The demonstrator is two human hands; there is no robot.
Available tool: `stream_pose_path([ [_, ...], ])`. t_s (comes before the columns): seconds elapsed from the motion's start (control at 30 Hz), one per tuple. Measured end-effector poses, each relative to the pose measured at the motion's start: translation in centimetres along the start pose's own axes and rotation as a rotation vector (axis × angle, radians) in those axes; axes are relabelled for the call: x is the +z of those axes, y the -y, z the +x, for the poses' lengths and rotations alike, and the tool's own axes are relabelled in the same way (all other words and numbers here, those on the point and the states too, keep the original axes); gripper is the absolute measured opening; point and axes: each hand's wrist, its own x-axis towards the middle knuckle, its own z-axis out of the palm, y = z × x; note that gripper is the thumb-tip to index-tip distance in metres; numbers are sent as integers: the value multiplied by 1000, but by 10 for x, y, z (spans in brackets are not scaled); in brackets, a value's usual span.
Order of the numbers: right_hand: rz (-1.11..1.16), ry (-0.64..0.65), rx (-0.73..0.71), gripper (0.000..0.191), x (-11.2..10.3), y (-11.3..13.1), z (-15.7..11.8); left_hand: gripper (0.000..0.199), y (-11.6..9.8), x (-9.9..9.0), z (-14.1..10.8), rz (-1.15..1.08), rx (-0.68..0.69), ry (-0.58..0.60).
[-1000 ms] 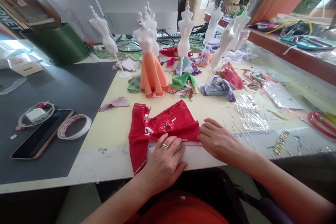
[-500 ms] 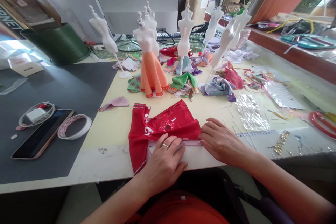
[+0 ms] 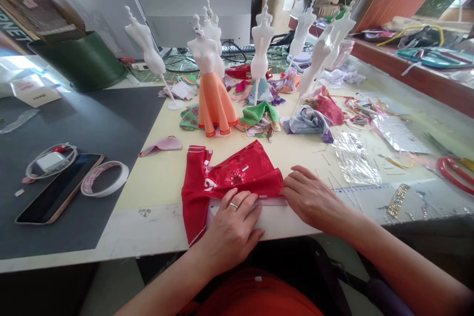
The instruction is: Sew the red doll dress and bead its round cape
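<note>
A small red doll's dress [image 3: 252, 170] with white trim and pink embroidery lies on the table in front of me. Its long sleeve, edged with tiny beads, runs down on the left. My left hand [image 3: 237, 222], wearing a ring, rests on the near edge of the dress with its fingers stretched out and lying on it. At the right-hand corner of the hem, my right hand [image 3: 311, 200] has its fingers closed on the cloth; the fingertips are partly hidden. A strip of pale pink fabric [image 3: 272, 201] shows under the near edge.
Behind stand several white doll mannequins, one in an orange skirt [image 3: 217, 103], among fabric scraps. A phone [image 3: 55, 190] and a tape roll [image 3: 104, 179] lie on the left. To the right are bead strips, a gold trim piece [image 3: 398, 200] and red-handled scissors [image 3: 454, 175].
Hardly anything differs. The right hand has shifted very slightly at the hem corner, while the left hand stays in place on the dress.
</note>
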Motion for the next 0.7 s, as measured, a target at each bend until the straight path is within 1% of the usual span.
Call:
stream_pose_path([
  [0.23,13,-1,7,22,2,0,-3,33,1,2,-1,1,7,20],
  [0.43,69,1,8,22,-1,0,-4,33,-1,2,-1,0,14,7],
  [0.7,262,29,125,23,-8,0,-9,34,0,0,0,-9,4,19],
])
